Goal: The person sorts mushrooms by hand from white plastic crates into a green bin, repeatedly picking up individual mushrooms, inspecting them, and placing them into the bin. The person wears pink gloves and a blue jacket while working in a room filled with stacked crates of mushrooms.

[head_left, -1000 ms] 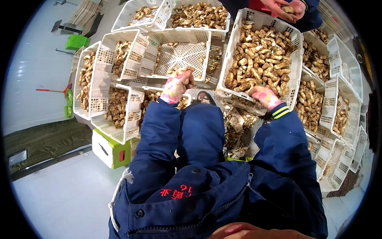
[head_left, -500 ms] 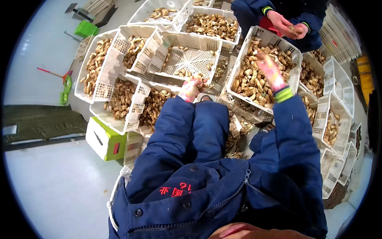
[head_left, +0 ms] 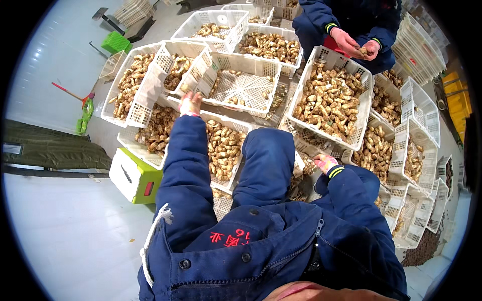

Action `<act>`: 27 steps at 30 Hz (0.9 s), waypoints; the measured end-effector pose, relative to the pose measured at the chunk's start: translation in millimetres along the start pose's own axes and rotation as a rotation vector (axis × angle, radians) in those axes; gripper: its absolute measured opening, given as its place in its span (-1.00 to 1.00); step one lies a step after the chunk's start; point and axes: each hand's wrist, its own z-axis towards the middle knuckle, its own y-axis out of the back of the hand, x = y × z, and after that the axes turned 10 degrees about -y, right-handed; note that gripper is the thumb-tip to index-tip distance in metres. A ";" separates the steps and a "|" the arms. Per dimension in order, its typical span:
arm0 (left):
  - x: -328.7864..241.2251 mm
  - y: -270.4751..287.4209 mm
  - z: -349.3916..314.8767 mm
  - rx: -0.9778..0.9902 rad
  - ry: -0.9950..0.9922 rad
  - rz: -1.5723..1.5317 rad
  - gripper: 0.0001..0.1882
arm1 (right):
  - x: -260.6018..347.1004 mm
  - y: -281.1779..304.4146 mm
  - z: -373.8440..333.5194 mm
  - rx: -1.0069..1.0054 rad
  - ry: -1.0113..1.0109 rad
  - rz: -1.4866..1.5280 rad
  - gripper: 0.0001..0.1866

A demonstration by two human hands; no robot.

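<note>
My left hand (head_left: 191,104) reaches over the near rim of a small white basket (head_left: 205,65) at the left. Its fingers look parted, with tan mushrooms just beyond the fingertips. Beside my right knee, my right hand (head_left: 326,163) is low, its fingers curled together; what they hold, if anything, is unclear. Thick brown-and-cream mushrooms (head_left: 331,100) fill the large tilted white basket (head_left: 362,120) in front of it. Between my hands stands a nearly bare white basket (head_left: 246,88) with a few mushrooms along its sides. More mushrooms (head_left: 223,150) lie in a basket below my left hand.
Across from me, a co-worker's hands (head_left: 354,46) hold a small piece of mushroom. Several mushroom baskets (head_left: 419,150) crowd the right side. A green-and-white box (head_left: 133,175) stands at my left, near a red-handled broom (head_left: 70,94). Stacked white baskets (head_left: 419,47) rise behind the co-worker.
My left hand has moved left from the nearly bare basket to the small basket's rim. My right hand has left the large basket and come down beside my knee.
</note>
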 end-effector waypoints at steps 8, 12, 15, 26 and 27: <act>13.9 -85.8 -125.6 0.555 0.363 0.034 -0.57 | -16.4 -11.0 15.3 -0.090 0.092 -0.023 -0.67; 33.8 -164.8 -204.9 0.873 0.390 0.106 -0.56 | -30.2 -12.8 24.1 -0.107 0.214 0.041 -0.62; 55.7 -189.9 -239.9 1.036 0.451 0.043 -0.59 | -8.8 -5.1 9.3 -0.040 0.154 -0.016 -0.66; 182.2 -222.7 -266.7 1.003 0.691 0.180 -0.56 | 6.3 36.2 1.1 -0.147 0.203 0.153 -0.70; 174.4 -229.5 -266.4 1.050 0.615 0.081 -0.56 | 4.1 38.7 5.4 -0.353 0.248 0.169 -0.70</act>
